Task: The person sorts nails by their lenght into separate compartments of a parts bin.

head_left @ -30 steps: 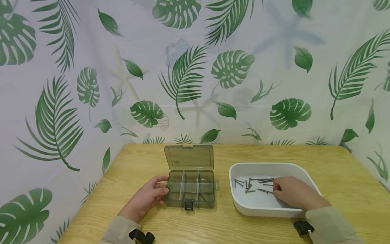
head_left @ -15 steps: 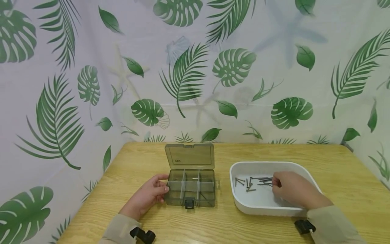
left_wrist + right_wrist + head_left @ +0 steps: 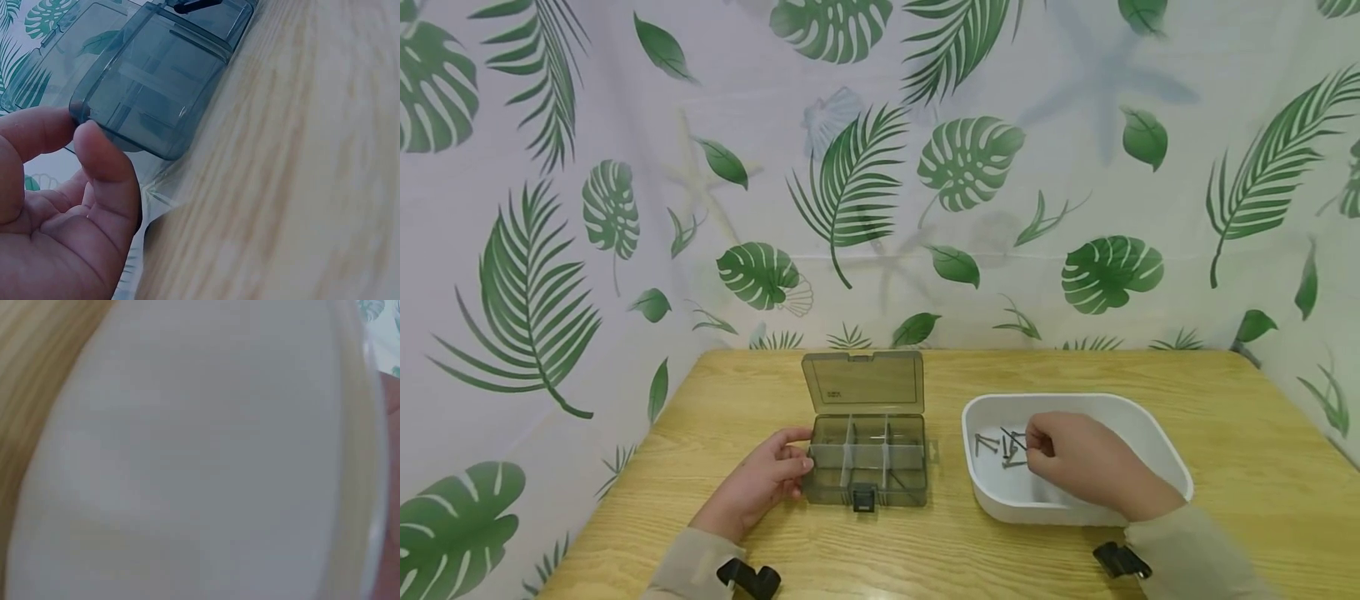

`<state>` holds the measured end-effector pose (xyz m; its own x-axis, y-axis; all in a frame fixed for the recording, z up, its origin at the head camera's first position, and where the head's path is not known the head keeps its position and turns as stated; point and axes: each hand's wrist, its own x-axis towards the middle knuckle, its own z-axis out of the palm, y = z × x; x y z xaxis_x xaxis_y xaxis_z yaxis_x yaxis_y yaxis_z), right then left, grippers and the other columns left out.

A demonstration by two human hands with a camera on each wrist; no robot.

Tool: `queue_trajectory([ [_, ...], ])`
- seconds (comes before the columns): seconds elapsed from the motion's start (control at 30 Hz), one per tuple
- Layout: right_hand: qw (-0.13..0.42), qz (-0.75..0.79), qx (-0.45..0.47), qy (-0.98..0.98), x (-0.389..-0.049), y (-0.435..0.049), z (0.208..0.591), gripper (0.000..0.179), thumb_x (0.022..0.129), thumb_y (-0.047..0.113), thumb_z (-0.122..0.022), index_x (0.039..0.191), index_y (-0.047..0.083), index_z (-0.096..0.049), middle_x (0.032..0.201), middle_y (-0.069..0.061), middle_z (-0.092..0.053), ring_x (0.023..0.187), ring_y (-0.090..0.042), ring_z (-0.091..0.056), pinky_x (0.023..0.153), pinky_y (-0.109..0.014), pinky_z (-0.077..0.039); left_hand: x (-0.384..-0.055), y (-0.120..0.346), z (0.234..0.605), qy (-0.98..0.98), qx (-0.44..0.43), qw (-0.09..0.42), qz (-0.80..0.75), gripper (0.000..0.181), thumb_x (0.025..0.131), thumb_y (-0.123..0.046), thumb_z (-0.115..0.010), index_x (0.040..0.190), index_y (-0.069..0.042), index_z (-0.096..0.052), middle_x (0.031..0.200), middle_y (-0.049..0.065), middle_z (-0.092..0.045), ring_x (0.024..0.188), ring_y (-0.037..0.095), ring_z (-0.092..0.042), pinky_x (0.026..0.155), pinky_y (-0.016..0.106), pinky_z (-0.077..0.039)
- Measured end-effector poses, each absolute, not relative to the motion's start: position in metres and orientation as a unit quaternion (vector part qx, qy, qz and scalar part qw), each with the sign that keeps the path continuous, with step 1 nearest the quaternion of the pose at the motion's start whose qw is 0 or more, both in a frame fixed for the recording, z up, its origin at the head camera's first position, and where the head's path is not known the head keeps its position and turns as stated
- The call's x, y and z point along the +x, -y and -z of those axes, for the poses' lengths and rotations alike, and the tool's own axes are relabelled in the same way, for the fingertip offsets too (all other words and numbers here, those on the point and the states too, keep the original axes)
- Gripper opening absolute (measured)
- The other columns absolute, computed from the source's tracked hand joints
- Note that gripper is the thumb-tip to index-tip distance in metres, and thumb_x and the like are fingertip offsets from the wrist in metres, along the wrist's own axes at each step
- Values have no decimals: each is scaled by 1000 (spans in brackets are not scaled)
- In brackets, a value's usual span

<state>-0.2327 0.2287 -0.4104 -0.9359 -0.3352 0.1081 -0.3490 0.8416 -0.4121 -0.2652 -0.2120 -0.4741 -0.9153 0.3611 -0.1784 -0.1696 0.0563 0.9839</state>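
Note:
My left hand holds the left side of a smoky clear organizer box, which stands with its lid up. White dividers split the box into several compartments, and a dark thin piece lies in the front right one. In the left wrist view, thumb and forefinger pinch a corner of the box. Over a white tray, my right hand pinches a dark screw that sticks out past its fingertips. Several more screws lie loose at the tray's left end.
Both containers stand on a wooden table, the tray right of the box. A leaf-print cloth hangs behind the table. The right wrist view is mostly filled by the white tray wall, with part of the hand at its right edge.
My right hand has lifted a dark screw from the tray's middle and moved left over the other screws. The left hand has stayed on the box.

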Motion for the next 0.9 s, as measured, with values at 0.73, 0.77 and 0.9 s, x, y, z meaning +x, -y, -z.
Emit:
queue_trajectory([
  [0.73,35,-208,277,937,-237,-132,405,18,82,12,-59,71,24,-53,62,13,-46,55,-4,-38,54,-26,-37,-264,213,472,-696,85,196,-685,58,102,-5,-57,152,3,-29,95,5,-50,75,13,-49,63,26,-50],
  [0.77,34,-205,276,938,-237,-128,405,18,81,12,-59,70,24,-53,61,12,-46,54,-4,-36,53,-26,-36,-264,213,472,-697,86,197,-685,58,102,-5,-57,152,4,-29,95,5,-50,75,13,-49,64,26,-50],
  [0.9,26,-199,263,944,-240,-116,407,18,81,12,-58,68,22,-53,60,11,-46,52,-5,-34,51,-26,-33,-263,213,471,-697,86,197,-684,59,102,-6,-57,153,4,-28,96,5,-50,76,13,-49,64,27,-51],
])
